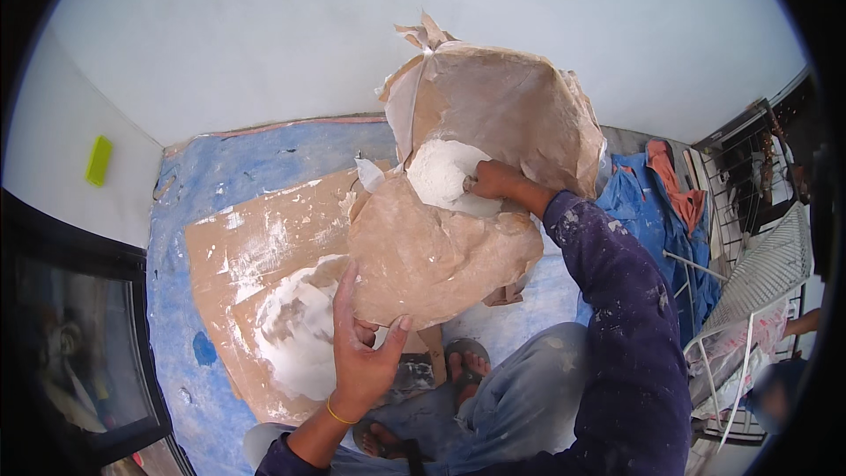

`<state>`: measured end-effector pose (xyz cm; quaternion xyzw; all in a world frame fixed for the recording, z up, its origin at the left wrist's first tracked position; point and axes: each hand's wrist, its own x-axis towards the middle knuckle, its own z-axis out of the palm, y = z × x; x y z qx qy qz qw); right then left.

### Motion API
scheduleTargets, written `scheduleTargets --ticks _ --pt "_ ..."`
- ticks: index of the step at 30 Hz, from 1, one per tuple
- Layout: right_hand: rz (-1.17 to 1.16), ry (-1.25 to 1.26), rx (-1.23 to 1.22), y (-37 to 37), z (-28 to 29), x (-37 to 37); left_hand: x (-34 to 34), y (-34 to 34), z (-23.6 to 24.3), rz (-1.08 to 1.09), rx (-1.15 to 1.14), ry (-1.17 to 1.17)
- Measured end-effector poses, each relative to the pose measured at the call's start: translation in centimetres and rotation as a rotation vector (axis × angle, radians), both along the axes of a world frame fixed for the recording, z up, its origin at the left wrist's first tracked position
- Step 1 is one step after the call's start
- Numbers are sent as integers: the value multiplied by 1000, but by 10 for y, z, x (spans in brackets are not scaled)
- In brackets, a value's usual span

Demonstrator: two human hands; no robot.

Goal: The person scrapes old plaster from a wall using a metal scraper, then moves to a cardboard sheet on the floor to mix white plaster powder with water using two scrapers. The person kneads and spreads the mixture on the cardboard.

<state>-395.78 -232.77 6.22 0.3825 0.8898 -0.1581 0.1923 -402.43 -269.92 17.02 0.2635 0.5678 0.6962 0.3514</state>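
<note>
A large brown paper sack [441, 269] stands before me, torn wide at the top, its back side standing up against the wall. White powder [441, 172] fills the inside. My right hand [500, 180] reaches into the sack at the powder's right side. Its fingers are closed, and what they hold is hidden. My left hand [366, 361] is at the sack's lower left edge, thumb and forefinger spread wide. The thumb tip touches the paper rim, and the forefinger lies along the side.
Flattened cardboard [264, 229], smeared white, lies on a blue floor sheet [189, 300], with a white powder heap [300, 344] on it. At the right are a crumpled blue tarp [652, 211] and a wire rack [758, 273]. A dark-framed glass panel [79, 361] stands at the left.
</note>
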Motion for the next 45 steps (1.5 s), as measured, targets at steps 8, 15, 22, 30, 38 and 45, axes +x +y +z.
scheduleTargets --ticks 8,15,22,30,38,45 --pt "74 67 -55 20 2 -33 -40 -7 -10 -35 -84 40" --pt "-34 97 -82 -30 0 -50 -54 -60 -13 -80 -221 -3" --pt "-108 190 -29 -70 25 -19 -59 -81 -1 -199 5 -64" --pt "-107 329 -111 -94 37 -32 -77 -115 -27 -87 -88 52" --pt "-192 425 -140 -102 79 10 -90 -125 -25 33 -56 -92" --pt "-314 454 -242 -126 109 28 -119 -139 -8 296 -69 -97"
